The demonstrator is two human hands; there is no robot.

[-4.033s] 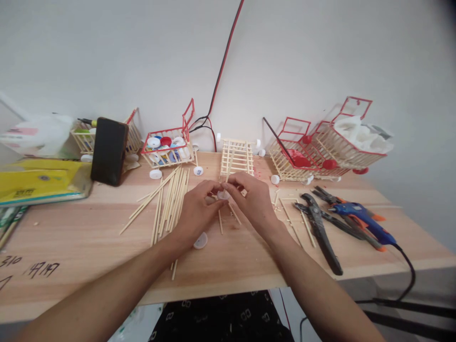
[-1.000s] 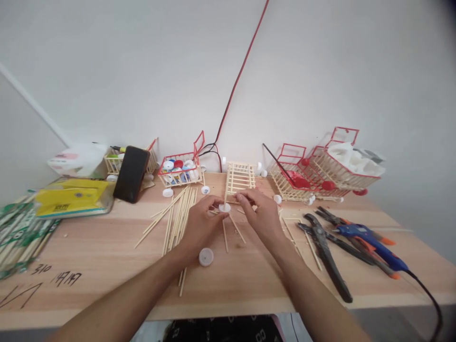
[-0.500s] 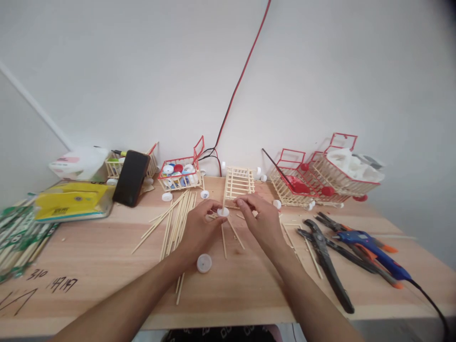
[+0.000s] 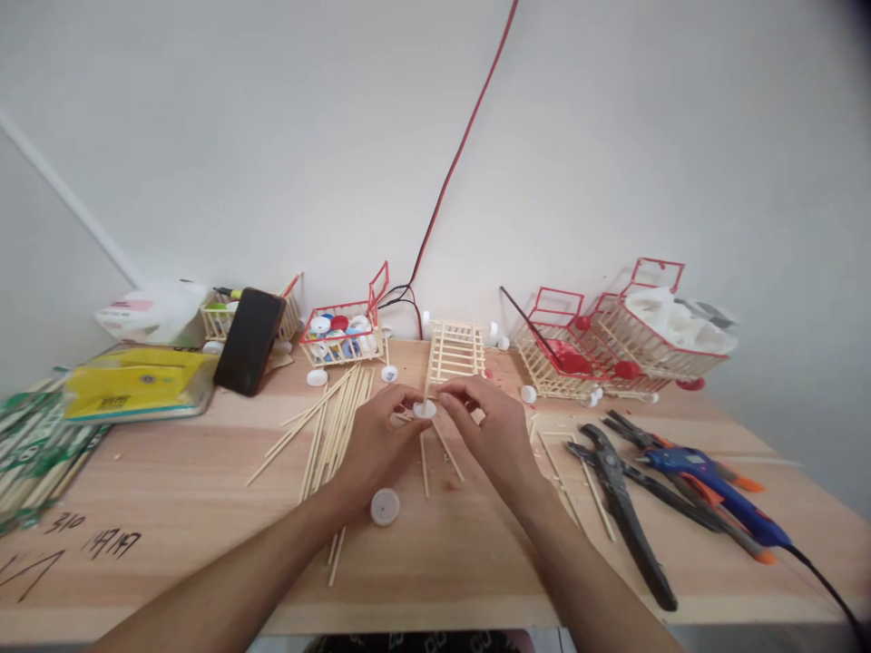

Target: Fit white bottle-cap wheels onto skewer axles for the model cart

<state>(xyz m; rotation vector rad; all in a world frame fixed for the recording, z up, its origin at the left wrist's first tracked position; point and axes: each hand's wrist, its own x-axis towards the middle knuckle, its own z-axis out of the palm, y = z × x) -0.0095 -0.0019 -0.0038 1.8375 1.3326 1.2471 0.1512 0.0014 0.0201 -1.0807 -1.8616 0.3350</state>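
Joining a stick (image 4: 427,392) to a white cap (image 4: 425,411) seems the step in hand; the next move calls for a steady cap. The left hand (image 4: 378,432) pinches the cap, nearer the worktop's (image 4: 469,580) back edge than its front; the right hand's (image 4: 491,428) fingertips hover just beside the stick, their grip unclear.

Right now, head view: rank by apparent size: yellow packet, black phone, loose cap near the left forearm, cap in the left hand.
1. Yellow packet
2. Black phone
3. Loose cap
4. Held cap, slanted in the left hand; whether it's really smaller is unsure
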